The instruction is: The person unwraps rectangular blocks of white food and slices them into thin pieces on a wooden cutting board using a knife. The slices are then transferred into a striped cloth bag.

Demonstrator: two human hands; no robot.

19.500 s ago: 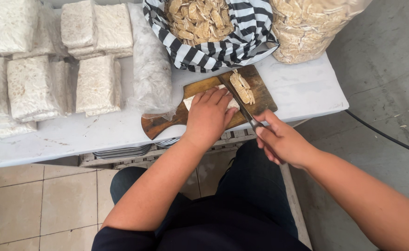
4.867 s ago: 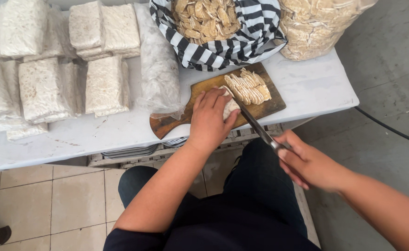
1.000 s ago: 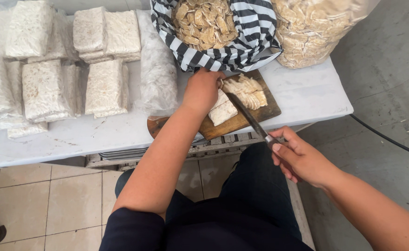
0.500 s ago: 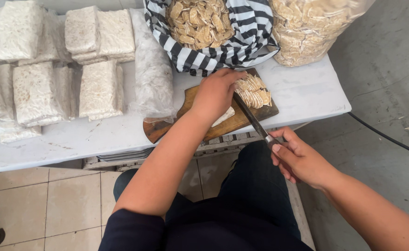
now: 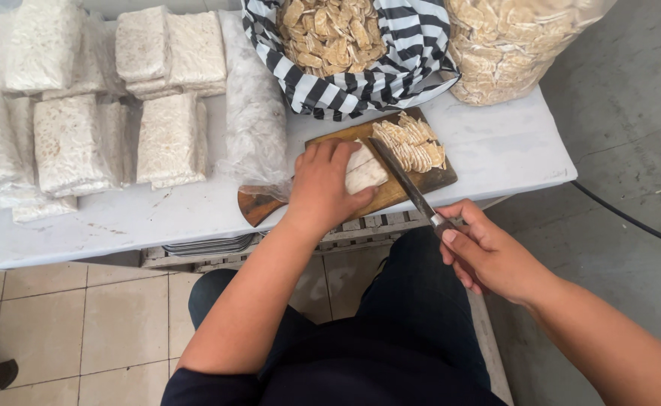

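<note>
While the person's dark-clad lap fills the lower frame, the right hand [image 5: 488, 252] sits nearest the camera at about 4 o'clock, fingers curled tight around the handle of a knife [image 5: 409, 188]. Its thumb lies along the top of the handle, near the metal collar. The blade runs up toward 11 o'clock and rests with its edge against the cut face of a pale block [image 5: 362, 169].

Farther in, near centre, the left hand [image 5: 323, 184] lies palm down on that block, fingers spread slightly and bent over its top, the thumb against the near side; it presses and steadies the block rather than lifting it. The block lies on a wooden cutting board [image 5: 330, 135], just left of the blade. On the other side of the blade, at 1 o'clock from the hand, a fanned row of thin slices [image 5: 413, 143] rests on the same board.

The board sits at the near edge of a white table [image 5: 511, 150]. Beyond it, at 12 o'clock, a striped cloth bag [image 5: 390, 71] holds more slices. At 1 o'clock stands a clear plastic bag [image 5: 511, 45] of similar pieces. At 10 o'clock, wrapped pale blocks [image 5: 169, 135] lie in rows.
</note>
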